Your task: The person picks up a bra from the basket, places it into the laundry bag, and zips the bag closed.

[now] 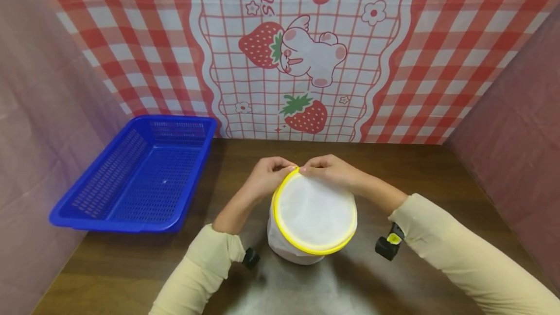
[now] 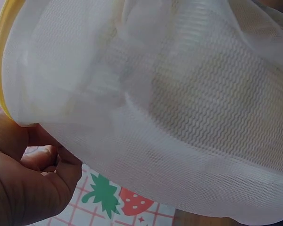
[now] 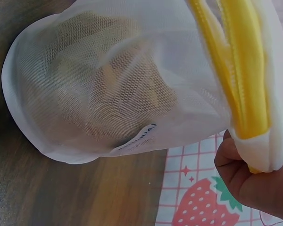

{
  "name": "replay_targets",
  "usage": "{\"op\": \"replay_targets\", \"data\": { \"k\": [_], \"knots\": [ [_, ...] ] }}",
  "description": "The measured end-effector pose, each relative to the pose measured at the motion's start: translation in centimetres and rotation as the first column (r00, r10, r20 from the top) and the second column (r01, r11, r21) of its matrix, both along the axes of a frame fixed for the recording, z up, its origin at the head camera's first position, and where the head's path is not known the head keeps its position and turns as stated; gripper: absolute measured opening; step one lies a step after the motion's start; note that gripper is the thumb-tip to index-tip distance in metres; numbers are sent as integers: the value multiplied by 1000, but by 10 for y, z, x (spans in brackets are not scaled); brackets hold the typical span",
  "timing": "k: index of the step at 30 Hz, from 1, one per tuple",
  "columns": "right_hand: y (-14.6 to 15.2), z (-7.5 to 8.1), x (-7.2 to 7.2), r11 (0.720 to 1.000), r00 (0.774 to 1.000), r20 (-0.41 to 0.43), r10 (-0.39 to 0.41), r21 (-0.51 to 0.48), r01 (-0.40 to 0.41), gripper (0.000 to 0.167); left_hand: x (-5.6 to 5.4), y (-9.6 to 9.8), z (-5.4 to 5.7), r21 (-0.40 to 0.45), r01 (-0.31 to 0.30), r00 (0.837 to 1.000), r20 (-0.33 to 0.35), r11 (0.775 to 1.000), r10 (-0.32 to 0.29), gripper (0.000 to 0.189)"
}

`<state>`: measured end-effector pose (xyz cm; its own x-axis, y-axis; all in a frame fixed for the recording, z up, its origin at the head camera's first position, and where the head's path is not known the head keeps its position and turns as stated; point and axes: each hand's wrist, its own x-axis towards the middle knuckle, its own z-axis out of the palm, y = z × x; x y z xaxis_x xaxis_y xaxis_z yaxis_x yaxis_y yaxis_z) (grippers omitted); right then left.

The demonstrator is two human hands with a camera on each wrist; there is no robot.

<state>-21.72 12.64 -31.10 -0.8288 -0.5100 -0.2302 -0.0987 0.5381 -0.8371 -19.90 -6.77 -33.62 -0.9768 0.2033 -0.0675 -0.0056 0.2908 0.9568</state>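
Observation:
A round white mesh laundry bag [image 1: 317,210] with a yellow zipper band [image 1: 280,220] around its lid stands upright on the table. At its far rim, my left hand [image 1: 264,179] pinches the edge between thumb and fingers. My right hand [image 1: 330,171] pinches the same rim just beside it, fingertips close together. In the right wrist view, two yellow zipper strips [image 3: 247,70] spread apart higher up and come together near the right hand [image 3: 254,183]. Brownish shapes show faintly through the mesh, and a small white label [image 3: 134,140] lies along the bag's side.
To the left sits a blue plastic basket [image 1: 188,208] with slotted walls and nothing inside. The brown wooden table [image 1: 407,276] meets a strawberry-print checked cloth [image 1: 236,86] at the back. Pinkish cloth walls [image 1: 516,91] close off both sides.

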Motion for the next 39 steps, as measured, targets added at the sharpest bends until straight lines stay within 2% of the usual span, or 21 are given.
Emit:
{"op": "replay_targets", "data": {
  "k": [4,16,20,28,33,39],
  "knots": [
    [-1,1,0,1000,1000,0,0,8,0,33,0,0,2,-9,-3,1000,10,1000,3,21],
    [3,-1,1,999,998,41,-45,0,45,35,3,-2,1,-20,-15,1000,-19,1000,14,22],
    [3,-1,2,999,999,8,-38,-8,38,33,4,-3,2,-17,-10,1000,-7,1000,10,22],
    [0,3,1,1000,991,-132,-6,29,10,30,1,-3,4,5,-6,1000,18,1000,5,22],
    [-4,5,1,1000,991,-131,8,14,-6,31,0,-5,7,-2,1,1000,11,1000,-1,23],
    [-5,5,1,1000,996,-87,-24,2,24,32,1,-7,9,-18,-4,1000,3,1000,4,23]
  ]
}}
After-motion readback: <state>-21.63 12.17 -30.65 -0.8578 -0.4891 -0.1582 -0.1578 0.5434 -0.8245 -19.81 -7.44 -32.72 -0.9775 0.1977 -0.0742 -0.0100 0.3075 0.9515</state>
